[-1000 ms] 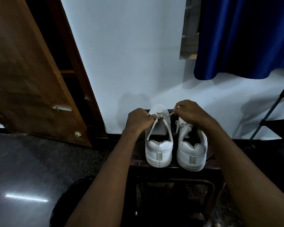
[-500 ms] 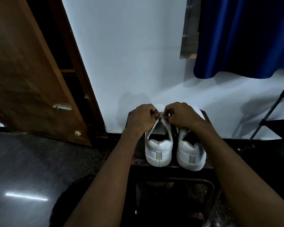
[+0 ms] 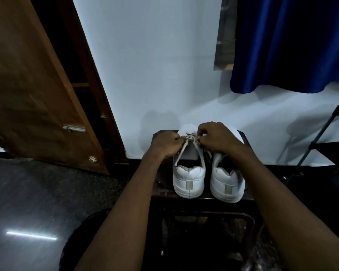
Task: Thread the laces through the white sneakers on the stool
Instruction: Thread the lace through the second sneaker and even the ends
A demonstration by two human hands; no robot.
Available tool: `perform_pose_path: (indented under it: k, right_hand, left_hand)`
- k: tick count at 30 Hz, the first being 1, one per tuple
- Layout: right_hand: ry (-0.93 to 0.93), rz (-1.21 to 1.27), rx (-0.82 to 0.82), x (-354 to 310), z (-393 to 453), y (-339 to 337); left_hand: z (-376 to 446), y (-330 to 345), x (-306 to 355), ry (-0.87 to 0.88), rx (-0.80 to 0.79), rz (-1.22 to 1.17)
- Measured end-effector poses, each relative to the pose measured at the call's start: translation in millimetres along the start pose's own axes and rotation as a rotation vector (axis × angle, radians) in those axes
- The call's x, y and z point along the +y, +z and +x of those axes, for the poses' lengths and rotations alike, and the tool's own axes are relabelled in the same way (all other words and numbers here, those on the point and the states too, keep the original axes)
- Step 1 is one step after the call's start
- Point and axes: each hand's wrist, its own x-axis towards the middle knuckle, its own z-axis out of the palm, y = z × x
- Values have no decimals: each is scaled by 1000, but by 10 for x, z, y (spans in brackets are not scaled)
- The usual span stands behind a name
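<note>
Two white sneakers stand heel-toward-me on a dark stool (image 3: pixel 162 189). The left sneaker (image 3: pixel 189 179) has a pale lace (image 3: pixel 190 138) crossing its front eyelets. My left hand (image 3: pixel 165 144) pinches the lace at the shoe's left side. My right hand (image 3: pixel 216 138) pinches the lace at the right side, its fingers curled over the tongue. The two hands almost touch above the shoe. The right sneaker (image 3: pixel 227 182) sits beside it, its front hidden under my right hand and wrist.
A white wall rises right behind the stool. A brown wooden door (image 3: pixel 33 94) stands open at the left. A blue curtain (image 3: pixel 290 44) hangs at the upper right, and a black metal rack (image 3: pixel 321 141) stands at the right. The dark floor is glossy.
My right hand has moved left from above the right sneaker to the left sneaker's eyelets, closing in on my left hand. The lace it had pulled out is now short between the hands.
</note>
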Motion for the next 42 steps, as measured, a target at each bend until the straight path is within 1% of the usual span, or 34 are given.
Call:
perform_pose_path:
  k: [2, 4, 6, 7, 8, 9, 10, 11, 12, 13, 15, 16, 17, 19, 20, 21, 22, 23, 25, 26, 27, 28, 29, 30, 31, 34, 35, 36, 37, 38, 39, 40, 41, 42]
  right_hand:
    - [31, 15, 36, 1, 13, -23]
    - [69, 26, 82, 12, 20, -80]
    - [110, -112, 140, 27, 12, -158]
    - [106, -181, 162, 25, 7, -193]
    - [81, -188, 167, 5, -5, -218]
    - [26, -108, 142, -36, -19, -238]
    - [-46, 81, 92, -96, -32, -256]
    - [-97, 340, 26, -165, -55, -264]
    - [-105, 574, -37, -233, -84, -263]
    - [-88, 720, -77, -285, -101, -256]
    - [-18, 779, -59, -327, -105, -240]
    - [26, 818, 2, -310, -93, -225]
    - [86, 893, 99, -284, -75, -220]
    - [265, 1087, 359, -205, -24, -223]
    - [350, 1125, 480, -143, -2, -214]
    - [399, 1102, 549, -72, 32, -184]
    - [400, 1026, 552, -24, 64, -154]
    - [336, 878, 510, 7, 75, -123]
    - [111, 570, 325, -2, 51, -100]
    - [-4, 483, 237, -32, 52, -104]
    - [-103, 452, 166, -78, 46, -114]
    - [-170, 423, 113, -124, 38, -111]
    - [-186, 377, 105, -165, 37, -106]
    - [-166, 347, 144, -194, 37, -92]
    - [-81, 389, 216, -184, 58, -63]
    - [308, 898, 489, -112, 108, -27]
    - [384, 909, 558, -79, 119, -13]
    - [394, 779, 562, -44, 130, 0]
    - [332, 574, 510, -23, 107, -1]
    - [227, 373, 416, -19, 76, -4]
    - [102, 270, 337, -47, 69, -13]
    - [-16, 249, 279, -86, 70, -33]
    - [-91, 231, 246, -140, 75, -49]
    - [-127, 191, 244, -196, 74, -58]
  left_hand:
    - [-6, -41, -21, -61, 46, -122]
    - [-26, -81, -17, -94, 79, -326]
    - [-66, -138, 55, -76, 104, -569]
    - [-93, -181, 103, -54, 118, -650]
    - [-109, -213, 141, -18, 131, -678]
    - [-120, -233, 177, 30, 143, -661]
    - [-130, -243, 203, 81, 160, -609]
    - [-138, -243, 219, 123, 177, -552]
    - [-141, -235, 226, 149, 193, -506]
    - [-144, -229, 233, 150, 205, -481]
    - [-154, -238, 249, 125, 228, -446]
    - [-165, -255, 250, 110, 237, -432]
    - [-171, -274, 238, 91, 245, -430]
    - [-168, -305, 196, 62, 257, -460]
    - [-168, -318, 179, 58, 259, -479]
    - [-160, -327, 166, 57, 263, -492]
    - [-158, -331, 163, 62, 266, -496]
    - [-151, -322, 166, 69, 264, -484]
    - [-133, -292, 189, 104, 266, -428]
    - [-124, -271, 202, 125, 272, -401]
    - [-112, -249, 213, 141, 278, -382]
    - [-102, -231, 220, 149, 284, -371]
    - [-91, -221, 219, 148, 290, -365]
    - [-92, -218, 216, 144, 290, -363]
    - [-102, -225, 212, 141, 285, -362]
    - [-120, -241, 193, 120, 279, -370]
    - [-116, -239, 181, 110, 281, -378]
    - [-112, -241, 169, 102, 282, -382]
    - [-110, -240, 165, 98, 280, -378]
    - [-107, -231, 170, 99, 276, -371]
    - [-103, -222, 173, 103, 273, -361]
    - [-99, -214, 178, 108, 271, -348]
    - [-95, -206, 182, 111, 274, -335]
    - [-93, -207, 187, 114, 277, -327]
